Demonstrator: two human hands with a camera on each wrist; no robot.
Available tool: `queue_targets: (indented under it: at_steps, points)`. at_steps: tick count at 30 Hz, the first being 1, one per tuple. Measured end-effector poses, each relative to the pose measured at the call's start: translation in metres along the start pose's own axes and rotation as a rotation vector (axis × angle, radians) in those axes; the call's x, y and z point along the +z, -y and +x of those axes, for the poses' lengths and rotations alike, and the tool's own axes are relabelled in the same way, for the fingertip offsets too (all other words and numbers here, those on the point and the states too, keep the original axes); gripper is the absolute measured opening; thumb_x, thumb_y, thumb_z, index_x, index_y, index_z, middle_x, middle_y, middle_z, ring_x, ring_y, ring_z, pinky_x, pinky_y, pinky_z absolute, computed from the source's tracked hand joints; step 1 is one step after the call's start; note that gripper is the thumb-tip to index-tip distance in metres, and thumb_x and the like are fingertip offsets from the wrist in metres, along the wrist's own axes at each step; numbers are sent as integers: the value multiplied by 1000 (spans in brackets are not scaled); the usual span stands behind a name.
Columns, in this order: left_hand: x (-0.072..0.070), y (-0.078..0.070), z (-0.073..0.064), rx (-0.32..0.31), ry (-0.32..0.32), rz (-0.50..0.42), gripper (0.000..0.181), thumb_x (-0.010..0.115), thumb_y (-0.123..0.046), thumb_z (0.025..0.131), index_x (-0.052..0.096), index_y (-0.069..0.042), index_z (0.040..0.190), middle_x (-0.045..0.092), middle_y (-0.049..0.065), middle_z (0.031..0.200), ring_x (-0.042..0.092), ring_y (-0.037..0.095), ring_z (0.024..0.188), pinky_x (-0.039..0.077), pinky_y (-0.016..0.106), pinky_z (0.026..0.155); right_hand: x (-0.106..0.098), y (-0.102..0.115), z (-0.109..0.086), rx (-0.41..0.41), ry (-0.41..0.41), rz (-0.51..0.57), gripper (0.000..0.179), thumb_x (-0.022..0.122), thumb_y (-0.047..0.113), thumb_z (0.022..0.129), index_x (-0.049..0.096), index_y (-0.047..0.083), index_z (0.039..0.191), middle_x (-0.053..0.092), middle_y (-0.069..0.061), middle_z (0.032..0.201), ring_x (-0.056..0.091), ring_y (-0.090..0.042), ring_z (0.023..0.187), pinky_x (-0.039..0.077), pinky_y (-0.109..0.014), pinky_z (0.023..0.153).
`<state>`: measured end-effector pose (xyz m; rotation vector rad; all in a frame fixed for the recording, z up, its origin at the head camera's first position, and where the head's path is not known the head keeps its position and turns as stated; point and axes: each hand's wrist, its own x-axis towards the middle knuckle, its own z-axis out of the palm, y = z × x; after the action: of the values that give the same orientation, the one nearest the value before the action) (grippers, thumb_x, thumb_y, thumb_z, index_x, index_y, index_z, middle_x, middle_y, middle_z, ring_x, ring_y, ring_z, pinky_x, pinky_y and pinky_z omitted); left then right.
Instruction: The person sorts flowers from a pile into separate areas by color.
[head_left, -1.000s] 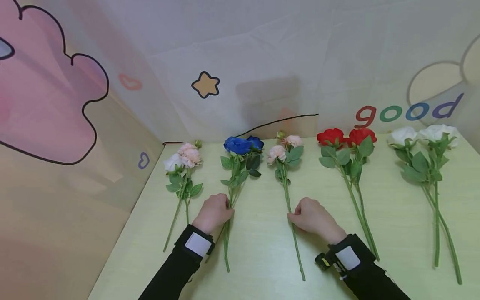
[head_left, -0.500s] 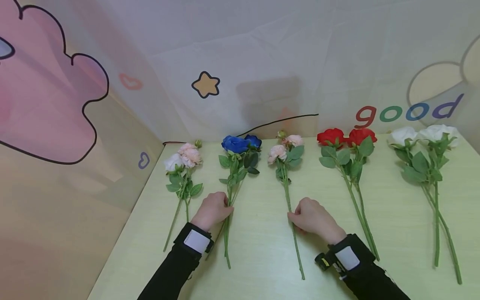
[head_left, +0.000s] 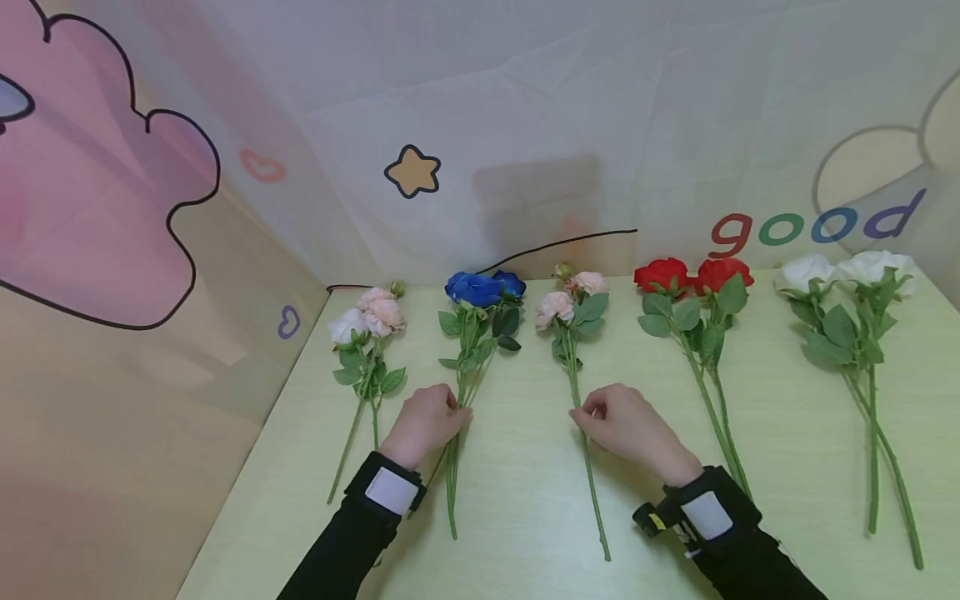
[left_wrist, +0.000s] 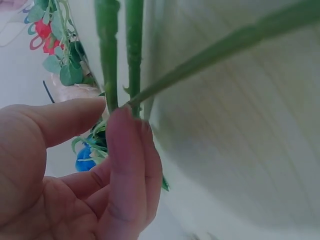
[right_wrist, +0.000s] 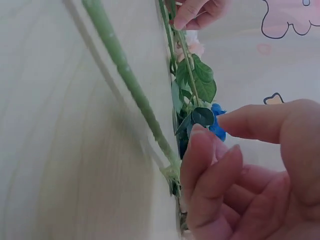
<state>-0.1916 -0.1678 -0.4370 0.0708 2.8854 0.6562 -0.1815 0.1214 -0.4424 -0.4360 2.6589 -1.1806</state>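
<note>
In the head view, my left hand (head_left: 424,427) pinches the green stems of the blue roses (head_left: 476,288), which lie at the middle left of the table. The left wrist view shows these stems (left_wrist: 107,50) between thumb and fingertips, one slanting off to the right. My right hand (head_left: 628,427) is at the stem of the pink flowers (head_left: 555,307). Seen from the right wrist, its thumb stands apart from the loosely bent fingers, and the pink flowers' stem (right_wrist: 131,82) runs beside them, outside the grip.
On the pale table (head_left: 517,517), a pink and white bunch (head_left: 381,315) lies at far left. Red roses (head_left: 662,275) and white roses (head_left: 806,272) lie to the right with crossing stems. A printed backdrop (head_left: 525,100) rises behind the flower heads.
The blue roses shifted slightly left with my left hand, then a touch back right. My right hand has moved slightly up, its fingers loosening from the pink flowers' stem.
</note>
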Motion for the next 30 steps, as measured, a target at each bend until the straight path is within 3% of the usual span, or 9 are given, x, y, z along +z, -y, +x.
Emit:
queue_targets:
  at_steps: [8, 16, 19, 30]
  points:
    - [-5, 1, -10, 47, -74, 12, 21, 65, -21, 97, 63, -1, 103, 58, 3, 63, 49, 13, 51, 35, 25, 47, 0, 3, 2, -56, -51, 159, 19, 62, 14, 98, 71, -2, 100, 66, -7, 70, 56, -14, 60, 44, -24, 58]
    - [-11, 6, -19, 107, -175, 18, 17, 65, -19, 97, 66, -3, 103, 65, 7, 77, 50, 13, 55, 39, 25, 51, 3, 8, 3, -53, -97, 343, 21, 60, 11, 99, 67, -7, 107, 72, -20, 90, 68, -21, 72, 55, -22, 65]
    - [-14, 10, -23, 131, -220, 32, 13, 65, -17, 97, 66, -4, 99, 65, 7, 79, 51, 13, 57, 40, 25, 52, 3, 12, 3, -57, -98, 405, 22, 60, 10, 99, 65, -9, 110, 71, -24, 94, 69, -18, 75, 57, -22, 67]
    - [-28, 32, -36, 133, -340, 51, 5, 66, -10, 93, 69, -5, 92, 69, 7, 78, 57, 13, 60, 45, 27, 55, 7, 32, 4, -14, -75, 580, 25, 56, 9, 102, 61, -10, 118, 70, -16, 97, 68, -8, 78, 58, -20, 74]
